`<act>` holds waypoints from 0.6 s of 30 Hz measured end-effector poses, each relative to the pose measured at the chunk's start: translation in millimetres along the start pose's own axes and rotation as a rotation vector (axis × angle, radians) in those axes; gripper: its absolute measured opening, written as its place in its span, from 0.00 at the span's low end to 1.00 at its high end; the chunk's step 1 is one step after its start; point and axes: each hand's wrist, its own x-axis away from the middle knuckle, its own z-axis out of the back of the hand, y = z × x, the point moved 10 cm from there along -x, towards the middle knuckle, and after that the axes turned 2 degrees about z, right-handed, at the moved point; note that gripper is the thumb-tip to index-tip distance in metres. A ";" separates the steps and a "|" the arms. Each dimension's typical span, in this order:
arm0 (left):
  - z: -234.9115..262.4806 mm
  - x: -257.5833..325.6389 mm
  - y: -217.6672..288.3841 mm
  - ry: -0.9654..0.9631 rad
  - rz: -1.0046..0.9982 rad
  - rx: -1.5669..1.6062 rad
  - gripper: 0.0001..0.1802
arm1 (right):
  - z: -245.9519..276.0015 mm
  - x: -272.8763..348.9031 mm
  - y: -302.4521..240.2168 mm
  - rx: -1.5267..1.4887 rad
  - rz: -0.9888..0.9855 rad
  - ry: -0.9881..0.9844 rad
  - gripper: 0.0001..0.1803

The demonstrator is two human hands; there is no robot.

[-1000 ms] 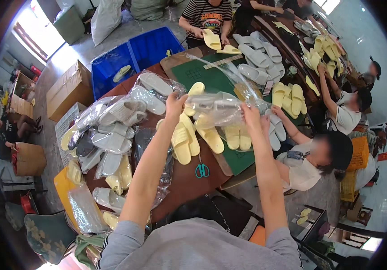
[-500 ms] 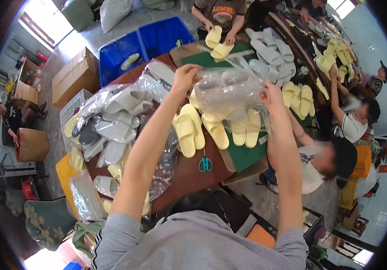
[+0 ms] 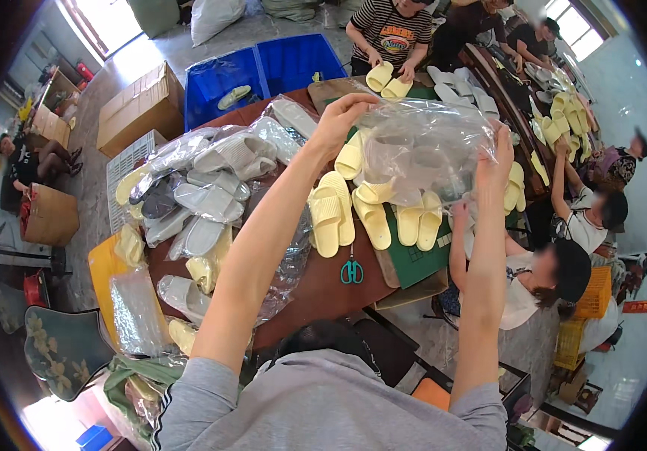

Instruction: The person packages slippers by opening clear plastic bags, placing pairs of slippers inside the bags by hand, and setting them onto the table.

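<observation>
Held up in front of me over the table is a clear plastic bag [image 3: 422,154], with what look like grey slippers inside. My left hand [image 3: 346,120] pinches its upper left corner. Near the bag's right edge, my right hand [image 3: 494,155] is closed on the plastic. Below the bag lie several pale yellow slippers, among them a ribbed pair [image 3: 329,214] and another pair [image 3: 419,219] on a green mat [image 3: 411,264]. Teal-handled scissors [image 3: 351,272] rest on the brown table [image 3: 316,289] nearer to me.
Bagged grey slippers [image 3: 210,199] pile up on the left, beside a stack of clear bags [image 3: 137,312]. Blue bins [image 3: 222,79] and a cardboard box [image 3: 141,105] stand beyond. Across the table a person [image 3: 391,37] handles yellow slippers; another person [image 3: 526,278] sits at the right.
My hands have moved slightly to the right with the bag, spreading it wider. The view has shifted a little. The person across still holds yellow slippers.
</observation>
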 end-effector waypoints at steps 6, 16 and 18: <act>13.4 16.8 -39.9 -0.059 0.297 -0.414 0.14 | 23.9 8.2 21.5 0.489 -0.156 -0.188 0.19; -3.1 32.8 -18.3 0.070 0.293 -0.090 0.14 | 39.0 23.4 7.9 0.063 -0.262 -0.003 0.17; 17.8 48.0 -13.2 0.151 0.360 0.025 0.13 | 26.3 35.1 9.0 0.066 -0.310 -0.129 0.17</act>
